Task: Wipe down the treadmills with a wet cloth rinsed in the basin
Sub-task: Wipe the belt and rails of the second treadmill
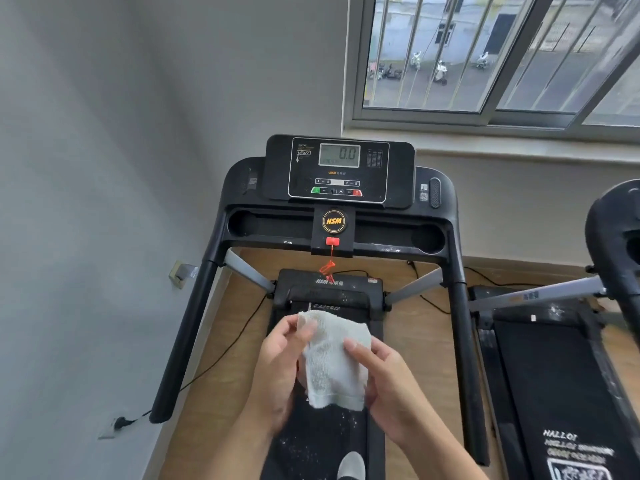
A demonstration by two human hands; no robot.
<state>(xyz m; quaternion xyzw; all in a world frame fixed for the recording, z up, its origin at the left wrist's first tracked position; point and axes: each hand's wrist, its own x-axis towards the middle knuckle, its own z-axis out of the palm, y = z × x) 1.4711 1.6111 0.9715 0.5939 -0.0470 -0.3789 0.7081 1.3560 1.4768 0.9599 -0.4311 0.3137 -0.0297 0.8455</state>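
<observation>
White woven cloth (334, 365): bunched, held between both hands above the speckled belt of the black treadmill (462, 341).
Left hand (280, 368): fingers curled round the cloth's left edge, pinching its top corner.
Right hand (388, 382): thumb and fingers grip the cloth's right side.
Grey console display (339, 155): reads 0.0.

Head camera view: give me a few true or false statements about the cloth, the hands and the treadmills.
1. The left hand and the right hand both hold the white woven cloth above the black treadmill belt. True.
2. The grey console display reads 5.0. False: it reads 0.0.
3. The red safety key sits below the round orange HSM badge. True.
4. The second black treadmill stands to the person's left. False: it stands on the right; a grey wall is on the left.
</observation>
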